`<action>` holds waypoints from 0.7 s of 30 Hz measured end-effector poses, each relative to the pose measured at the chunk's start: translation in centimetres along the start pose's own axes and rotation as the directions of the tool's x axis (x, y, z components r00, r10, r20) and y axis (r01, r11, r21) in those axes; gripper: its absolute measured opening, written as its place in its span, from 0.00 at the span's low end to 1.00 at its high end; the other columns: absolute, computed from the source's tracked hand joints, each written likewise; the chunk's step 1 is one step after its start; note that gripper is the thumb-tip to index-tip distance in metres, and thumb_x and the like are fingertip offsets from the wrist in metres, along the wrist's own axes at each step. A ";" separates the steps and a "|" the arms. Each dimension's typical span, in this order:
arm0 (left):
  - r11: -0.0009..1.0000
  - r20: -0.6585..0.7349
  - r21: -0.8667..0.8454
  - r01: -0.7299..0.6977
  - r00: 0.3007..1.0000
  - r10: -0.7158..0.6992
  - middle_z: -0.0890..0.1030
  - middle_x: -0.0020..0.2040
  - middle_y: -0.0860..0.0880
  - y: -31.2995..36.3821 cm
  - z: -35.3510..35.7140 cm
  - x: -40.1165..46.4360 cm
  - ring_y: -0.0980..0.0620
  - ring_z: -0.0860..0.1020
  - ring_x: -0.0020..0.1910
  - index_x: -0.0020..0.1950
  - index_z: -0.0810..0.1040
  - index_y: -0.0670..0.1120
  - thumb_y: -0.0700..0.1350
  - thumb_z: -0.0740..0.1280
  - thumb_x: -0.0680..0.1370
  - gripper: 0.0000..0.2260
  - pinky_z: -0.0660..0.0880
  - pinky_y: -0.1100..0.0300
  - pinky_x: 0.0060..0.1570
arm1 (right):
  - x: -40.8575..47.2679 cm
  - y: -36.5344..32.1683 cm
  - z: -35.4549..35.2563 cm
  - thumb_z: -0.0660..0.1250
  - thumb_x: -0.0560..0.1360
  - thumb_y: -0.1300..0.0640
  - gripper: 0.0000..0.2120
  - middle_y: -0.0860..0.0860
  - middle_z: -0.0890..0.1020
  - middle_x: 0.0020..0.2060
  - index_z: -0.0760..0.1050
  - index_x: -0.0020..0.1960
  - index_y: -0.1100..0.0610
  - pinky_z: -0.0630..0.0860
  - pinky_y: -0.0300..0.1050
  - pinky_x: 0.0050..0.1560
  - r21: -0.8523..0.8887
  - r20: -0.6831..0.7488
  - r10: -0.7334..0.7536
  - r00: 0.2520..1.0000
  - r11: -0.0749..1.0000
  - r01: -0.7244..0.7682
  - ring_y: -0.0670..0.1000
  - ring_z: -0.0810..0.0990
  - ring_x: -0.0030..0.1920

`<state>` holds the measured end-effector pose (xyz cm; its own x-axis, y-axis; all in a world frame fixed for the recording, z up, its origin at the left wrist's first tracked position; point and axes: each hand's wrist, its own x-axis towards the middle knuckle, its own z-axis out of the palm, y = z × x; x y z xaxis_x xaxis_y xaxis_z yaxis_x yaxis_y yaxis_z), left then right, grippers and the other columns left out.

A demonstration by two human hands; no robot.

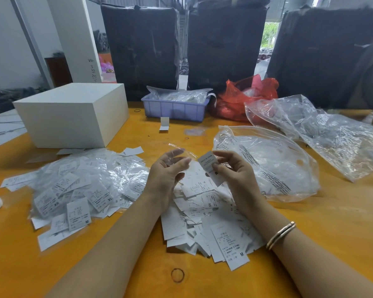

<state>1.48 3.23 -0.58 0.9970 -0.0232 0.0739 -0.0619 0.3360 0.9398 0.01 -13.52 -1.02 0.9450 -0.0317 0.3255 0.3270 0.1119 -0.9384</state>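
An orange desk (pixel 310 233) in a packing room, black-wrapped bales stacked behind. Above a loose heap of labels (pixel 202 211), the left hand (pixel 167 171) curls its fingers round a small clear sleeve (pixel 179 151), while the right hand (pixel 235 168) pinches a single white label (pixel 208 161) just beside the sleeve's edge. The label is not yet inside. The thin film looks limp and may close or fold at the mouth, catching the label's corner and creasing it. A loose pinch could drop the label into the heap below, mixing its size with others. Finished packets (pixel 80 190) lie to the left, near a white box (pixel 73 115).
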 end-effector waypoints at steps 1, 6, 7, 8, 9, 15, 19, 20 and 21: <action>1.000 0.000 0.000 -0.001 1.000 0.001 0.83 0.38 0.56 0.0 0.0 0.0 0.62 0.80 0.36 0.51 0.78 0.51 0.40 0.72 0.70 0.11 0.72 0.64 0.40 | 0.0 0.0 0.0 0.65 0.73 0.69 0.12 0.54 0.78 0.42 0.78 0.53 0.57 0.79 0.49 0.45 -0.008 0.006 0.000 1.000 1.000 0.000 0.55 0.80 0.43; 1.000 -0.002 0.025 -0.005 1.000 0.005 0.83 0.42 0.53 0.0 0.1 -0.1 0.61 0.80 0.37 0.49 0.79 0.51 0.40 0.72 0.72 0.09 0.72 0.64 0.40 | -0.1 0.2 0.3 0.66 0.73 0.69 0.12 0.53 0.78 0.42 0.78 0.51 0.53 0.77 0.45 0.43 -0.090 0.040 0.003 0.999 0.996 0.001 0.51 0.79 0.43; 0.999 0.002 0.035 -0.007 1.000 0.006 0.83 0.42 0.53 -0.1 0.1 -0.1 0.61 0.80 0.37 0.50 0.79 0.51 0.40 0.72 0.72 0.09 0.72 0.64 0.40 | -0.1 0.2 0.4 0.66 0.74 0.69 0.12 0.53 0.78 0.43 0.78 0.51 0.53 0.77 0.43 0.42 -0.101 0.048 0.003 0.999 0.995 0.002 0.49 0.79 0.42; 0.999 0.006 0.045 -0.010 1.000 0.010 0.83 0.41 0.54 -0.1 0.2 -0.2 0.61 0.80 0.38 0.50 0.79 0.51 0.40 0.72 0.72 0.09 0.72 0.64 0.41 | -0.1 0.2 0.4 0.66 0.74 0.69 0.13 0.53 0.78 0.42 0.78 0.51 0.53 0.77 0.41 0.41 -0.110 0.057 0.000 0.998 0.994 0.006 0.47 0.79 0.41; 0.998 0.006 0.054 -0.015 1.000 0.015 0.83 0.41 0.54 -0.1 0.2 -0.2 0.60 0.80 0.38 0.50 0.79 0.51 0.40 0.71 0.73 0.09 0.72 0.64 0.41 | -0.1 0.2 0.5 0.66 0.74 0.69 0.12 0.53 0.78 0.42 0.78 0.51 0.53 0.76 0.40 0.41 -0.117 0.065 -0.003 0.998 0.993 0.011 0.46 0.79 0.40; 0.998 -0.004 0.057 -0.025 1.000 0.025 0.83 0.38 0.58 0.0 0.1 -0.2 0.62 0.80 0.38 0.50 0.79 0.52 0.39 0.71 0.73 0.10 0.72 0.64 0.42 | 0.2 0.4 -0.1 0.66 0.73 0.68 0.12 0.58 0.78 0.45 0.78 0.52 0.55 0.76 0.53 0.47 0.016 -0.039 0.032 0.999 0.999 -0.031 0.61 0.79 0.45; 0.997 0.013 0.067 -0.034 0.999 0.033 0.83 0.39 0.59 0.0 0.1 -0.3 0.62 0.80 0.39 0.51 0.79 0.52 0.39 0.71 0.73 0.10 0.72 0.63 0.42 | 0.4 0.4 -0.2 0.67 0.72 0.68 0.12 0.63 0.78 0.47 0.77 0.54 0.58 0.78 0.49 0.46 0.123 -0.025 0.084 0.996 0.989 -0.080 0.57 0.81 0.42; 0.997 0.012 0.067 -0.036 0.999 0.035 0.83 0.40 0.58 -0.1 0.2 -0.3 0.62 0.80 0.39 0.51 0.79 0.52 0.39 0.71 0.73 0.10 0.72 0.63 0.42 | 0.4 0.4 -0.2 0.67 0.72 0.68 0.12 0.61 0.79 0.46 0.78 0.53 0.56 0.78 0.50 0.47 0.113 -0.009 0.083 0.997 0.990 -0.081 0.58 0.81 0.42; 0.997 0.011 0.066 -0.038 0.999 0.037 0.83 0.40 0.58 -0.1 0.2 -0.3 0.61 0.80 0.40 0.51 0.79 0.52 0.39 0.71 0.73 0.10 0.72 0.63 0.42 | 0.3 0.5 -0.1 0.67 0.72 0.68 0.12 0.60 0.79 0.44 0.79 0.51 0.54 0.78 0.52 0.48 0.098 0.005 0.081 0.997 0.992 -0.081 0.58 0.81 0.43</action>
<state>1.18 3.05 -0.60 0.9935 -0.0207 0.1121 -0.1022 0.2737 0.9564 0.49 -13.60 -1.38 0.9684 -0.0178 0.2487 0.2468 0.2110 -0.9458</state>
